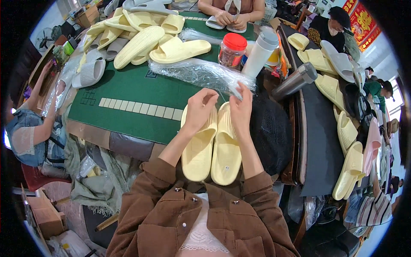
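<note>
Two pale yellow slide sandals, the left one [198,150] and the right one [227,158], lie side by side at the table's near edge, with their open heels toward me. Over the left sandal's strap, my left hand [200,110] is closed in a pinch on a thin clear strand. Above the other strap, my right hand [241,109] is also pinched, its fingertips against clear plastic; what exactly they grip is too small to tell. Just beyond both hands, a bundle of thin clear plastic [197,73] stretches across the green mat [128,88].
A heap of yellow and grey sandals [139,43] covers the far left. Beyond my right hand stand a red-lidded jar [232,49], a white bottle [260,53] and a steel flask [295,80]. More sandals line the dark table [319,141] at right. Several people sit around.
</note>
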Tool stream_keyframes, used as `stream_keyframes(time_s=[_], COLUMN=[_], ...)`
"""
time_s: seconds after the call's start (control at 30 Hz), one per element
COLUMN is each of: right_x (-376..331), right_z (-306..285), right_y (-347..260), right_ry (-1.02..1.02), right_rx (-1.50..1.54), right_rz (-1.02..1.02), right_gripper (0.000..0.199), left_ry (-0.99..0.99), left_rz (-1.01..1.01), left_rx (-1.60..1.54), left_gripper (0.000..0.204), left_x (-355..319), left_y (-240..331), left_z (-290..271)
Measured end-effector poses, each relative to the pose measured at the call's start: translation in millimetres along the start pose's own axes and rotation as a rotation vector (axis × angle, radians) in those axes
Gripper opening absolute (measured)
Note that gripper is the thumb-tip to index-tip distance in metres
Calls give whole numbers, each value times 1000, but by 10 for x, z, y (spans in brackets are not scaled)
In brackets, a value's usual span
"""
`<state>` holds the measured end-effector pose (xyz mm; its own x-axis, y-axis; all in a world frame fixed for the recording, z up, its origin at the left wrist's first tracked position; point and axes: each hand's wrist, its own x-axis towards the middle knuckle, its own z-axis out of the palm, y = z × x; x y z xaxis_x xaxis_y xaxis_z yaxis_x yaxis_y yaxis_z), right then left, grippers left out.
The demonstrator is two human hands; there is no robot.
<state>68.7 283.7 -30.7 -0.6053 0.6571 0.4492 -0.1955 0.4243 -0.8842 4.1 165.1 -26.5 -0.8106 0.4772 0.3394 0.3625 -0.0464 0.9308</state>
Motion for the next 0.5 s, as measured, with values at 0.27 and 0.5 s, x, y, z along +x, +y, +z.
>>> stream_keyframes(time_s=[0.27,0.5], right_x=[-33,-23], right_z=[-15,7], right_y=[-41,-22], right_ry=[-343,-351], right_rx=[-85,-63], right_rz=[-32,-50], right_gripper=[32,24], left_ry=[37,10], left_rz=[16,25], left_rx=[-89,15], left_gripper=[21,26], left_x=[-14,-53], left_y=[9,26], left_z=[28,48])
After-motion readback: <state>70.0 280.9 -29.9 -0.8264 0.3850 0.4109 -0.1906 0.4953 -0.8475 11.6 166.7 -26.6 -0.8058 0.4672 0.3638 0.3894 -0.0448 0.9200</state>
